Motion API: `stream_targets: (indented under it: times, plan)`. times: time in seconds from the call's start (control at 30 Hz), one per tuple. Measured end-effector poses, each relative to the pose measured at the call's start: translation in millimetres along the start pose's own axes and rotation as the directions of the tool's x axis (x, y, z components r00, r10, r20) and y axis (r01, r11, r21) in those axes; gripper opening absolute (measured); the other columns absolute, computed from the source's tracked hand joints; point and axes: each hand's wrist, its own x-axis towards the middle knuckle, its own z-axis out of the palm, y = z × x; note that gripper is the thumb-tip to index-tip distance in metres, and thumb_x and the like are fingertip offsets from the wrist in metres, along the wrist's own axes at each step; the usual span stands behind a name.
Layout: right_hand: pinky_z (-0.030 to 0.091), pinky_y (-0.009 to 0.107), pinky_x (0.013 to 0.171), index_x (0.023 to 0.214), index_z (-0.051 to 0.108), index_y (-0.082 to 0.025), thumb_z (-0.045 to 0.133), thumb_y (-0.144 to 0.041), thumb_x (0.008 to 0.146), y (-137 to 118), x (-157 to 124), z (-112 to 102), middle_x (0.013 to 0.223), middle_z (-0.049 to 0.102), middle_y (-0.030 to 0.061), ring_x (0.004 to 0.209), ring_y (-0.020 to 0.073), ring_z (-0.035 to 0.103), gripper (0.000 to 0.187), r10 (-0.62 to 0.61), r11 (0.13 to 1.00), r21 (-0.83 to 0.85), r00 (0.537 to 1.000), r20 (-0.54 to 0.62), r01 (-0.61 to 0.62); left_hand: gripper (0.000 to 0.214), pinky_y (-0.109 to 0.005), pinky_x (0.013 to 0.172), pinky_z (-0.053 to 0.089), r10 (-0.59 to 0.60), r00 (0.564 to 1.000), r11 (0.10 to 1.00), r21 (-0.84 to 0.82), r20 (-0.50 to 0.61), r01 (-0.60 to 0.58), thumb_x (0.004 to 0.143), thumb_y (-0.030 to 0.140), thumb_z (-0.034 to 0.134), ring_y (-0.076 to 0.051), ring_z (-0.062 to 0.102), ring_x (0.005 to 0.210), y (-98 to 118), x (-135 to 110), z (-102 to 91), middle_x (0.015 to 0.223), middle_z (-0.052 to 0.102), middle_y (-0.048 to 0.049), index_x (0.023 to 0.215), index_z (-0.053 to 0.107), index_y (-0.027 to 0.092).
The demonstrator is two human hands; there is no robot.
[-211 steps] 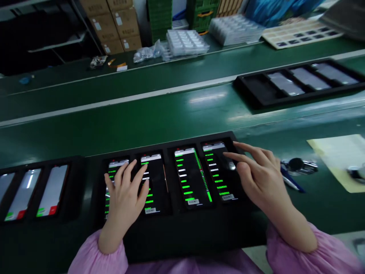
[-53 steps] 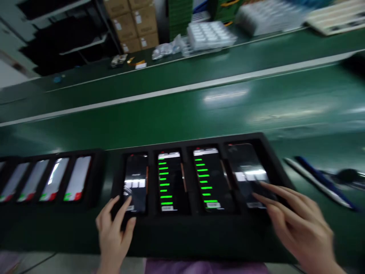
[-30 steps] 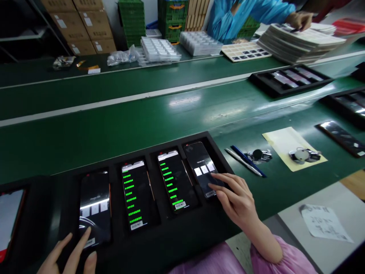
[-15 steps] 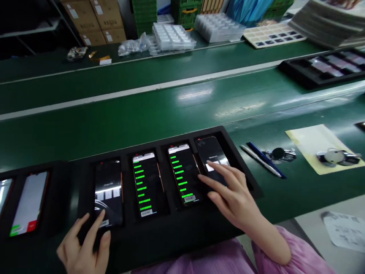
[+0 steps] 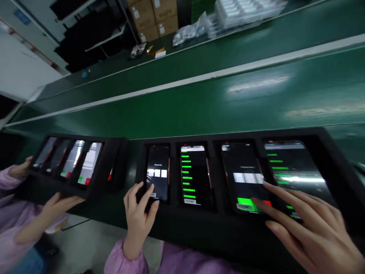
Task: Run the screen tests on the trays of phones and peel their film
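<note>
A black tray [image 5: 176,224] in front of me holds several phones with lit screens. My left hand [image 5: 138,213] rests open at the tray's near edge, its fingertips on the bottom of the leftmost phone [image 5: 157,172]. Beside it a second phone [image 5: 194,175] shows green bars. My right hand [image 5: 310,224] is open with fingers spread, the fingertips on the lower part of the third phone [image 5: 246,177], which shows a green and a red block. The rightmost phone [image 5: 293,167] lies just beyond that hand.
To the left a second black tray [image 5: 94,192] of phones is held by another person's hands [image 5: 58,201] in pink sleeves. The green conveyor belt [image 5: 199,102] runs behind the trays. Cardboard boxes [image 5: 151,17] and stacked clear trays [image 5: 242,9] stand beyond it.
The view has swung left and closer. My right hand moved from the rightmost phone to the third one, which now shows green and red blocks. Another person's hands now appear at the left tray.
</note>
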Motion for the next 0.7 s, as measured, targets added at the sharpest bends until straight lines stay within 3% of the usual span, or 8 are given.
stream_targets:
  times: [0.17, 0.33, 0.53, 0.7]
  plan:
    - [0.045, 0.052, 0.090, 0.122, 0.073, -0.030, 0.055, -0.034, 0.104, 2, -6, 8, 0.140, 0.069, 0.0101, 0.115, 0.0334, 0.067, 0.026, 0.029, 0.999, -0.012, 1.000, -0.004, -0.029, 0.021, -0.057, 0.125, 0.032, 0.038, 0.999, 0.999, 0.038, 0.011, -0.039, 0.102, 0.035, 0.066, -0.029, 0.062, 0.127, 0, 14, -7.6, 0.131, 0.068, -0.0105, 0.118, 0.078, 0.027]
    - [0.046, 0.050, 0.088, 0.119, 0.075, -0.030, 0.056, -0.034, 0.103, 2, -5, 10, 0.136, 0.071, 0.0086, 0.114, 0.0321, 0.068, 0.025, 0.025, 1.000, -0.010, 0.999, -0.022, -0.026, 0.012, -0.061, 0.131, 0.021, 0.071, 0.997, 0.997, 0.037, -0.041, -0.070, 0.098, 0.037, 0.074, -0.030, 0.062, 0.130, 6, 36, -4.3, 0.121, 0.074, -0.0069, 0.100, 0.078, 0.026]
    - [0.046, 0.049, 0.087, 0.114, 0.076, -0.024, 0.053, -0.034, 0.105, -1, 2, 8, 0.130, 0.072, 0.0135, 0.112, 0.0332, 0.067, 0.027, -0.018, 0.999, -0.034, 0.999, -0.027, 0.017, 0.037, -0.064, 0.130, 0.019, 0.057, 0.996, 0.997, 0.053, 0.064, -0.061, 0.101, 0.049, 0.068, -0.035, 0.055, 0.139, 13, 52, 1.6, 0.142, 0.065, -0.0112, 0.129, 0.072, 0.027]
    - [0.046, 0.051, 0.089, 0.118, 0.075, -0.026, 0.054, -0.034, 0.105, 1, -6, 10, 0.134, 0.071, 0.0111, 0.115, 0.0338, 0.068, 0.026, 0.007, 0.999, -0.032, 1.000, -0.026, -0.008, 0.058, -0.060, 0.129, 0.027, -0.022, 0.998, 1.000, -0.011, -0.056, 0.021, 0.101, 0.055, 0.066, -0.032, 0.059, 0.135, 13, 43, -5.5, 0.143, 0.061, -0.0165, 0.147, 0.058, 0.021]
